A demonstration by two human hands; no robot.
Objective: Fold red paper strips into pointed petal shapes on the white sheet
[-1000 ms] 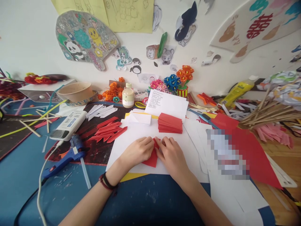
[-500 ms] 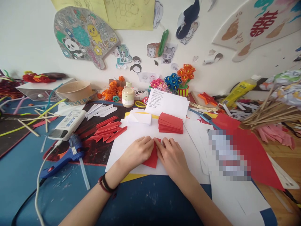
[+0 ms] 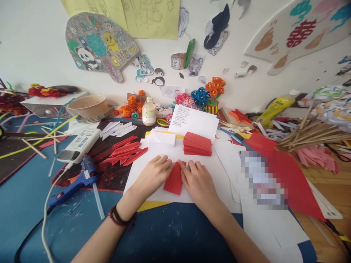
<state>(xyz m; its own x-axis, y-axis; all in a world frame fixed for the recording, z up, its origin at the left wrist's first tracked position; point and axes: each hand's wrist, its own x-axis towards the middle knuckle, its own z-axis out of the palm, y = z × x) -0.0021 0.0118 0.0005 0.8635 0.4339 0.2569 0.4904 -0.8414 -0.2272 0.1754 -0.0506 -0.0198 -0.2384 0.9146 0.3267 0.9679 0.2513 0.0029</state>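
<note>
A small red paper rectangle (image 3: pixel 173 181) lies slightly turned on a white sheet (image 3: pixel 139 175), between my two hands. My left hand (image 3: pixel 157 174) has its fingers curled together at the upper left edge of the red paper. With the index finger stretched onto the top edge, my right hand (image 3: pixel 197 180) presses the paper down from the right, its other fingers bent. Just beyond the hands is a stack of red paper slips (image 3: pixel 197 143). To the left of it sits a white folded paper pile (image 3: pixel 163 138). Folded red strips (image 3: pixel 127 150) are heaped further left.
A blue glue gun (image 3: pixel 86 175) with its cable lies at the left, near a white power bank (image 3: pixel 79 145). White folded strips (image 3: pixel 117 129), a cream bottle (image 3: pixel 149 112) and a handwritten card (image 3: pixel 193 122) stand behind. At right are a large red sheet (image 3: pixel 293 179) and a blurred item (image 3: pixel 264 180).
My left hand has slid left along the red paper, so more of its surface shows. The right hand stays at the top edge. The view has shifted slightly.
</note>
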